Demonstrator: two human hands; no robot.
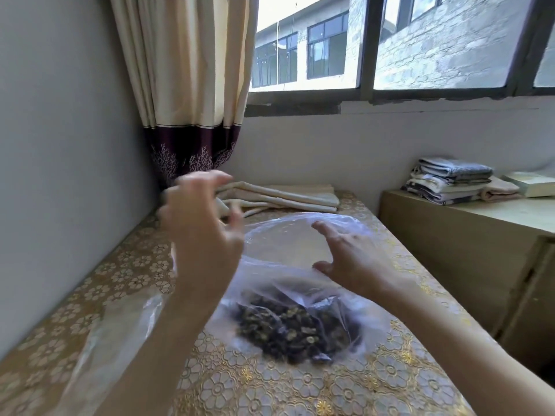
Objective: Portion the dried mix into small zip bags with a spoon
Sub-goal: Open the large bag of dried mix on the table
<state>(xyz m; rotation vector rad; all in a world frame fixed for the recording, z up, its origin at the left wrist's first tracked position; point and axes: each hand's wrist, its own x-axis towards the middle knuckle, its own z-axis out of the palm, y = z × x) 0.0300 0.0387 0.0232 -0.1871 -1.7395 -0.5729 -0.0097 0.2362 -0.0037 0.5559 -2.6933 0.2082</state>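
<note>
The dried mix [295, 328] sits heaped inside a large clear plastic bag [288, 244] at the middle of the table [390, 370], mouth toward the far edge. The right hand [351, 259] rests spread on the film, apparently flattening it; the left hand [199, 226], blurred, hovers loosely curled, holding nothing. No spoon or zip bags visible

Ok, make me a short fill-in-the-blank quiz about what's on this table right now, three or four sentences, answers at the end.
1. The dried mix lies inside a big clear ____ bag.
2. The right hand rests on the bag with its fingers ____.
3. Folded cloth lies at the table's ____ end, under the curtain.
4. The left hand holds ____.

Answers: plastic; spread; far; nothing
</note>
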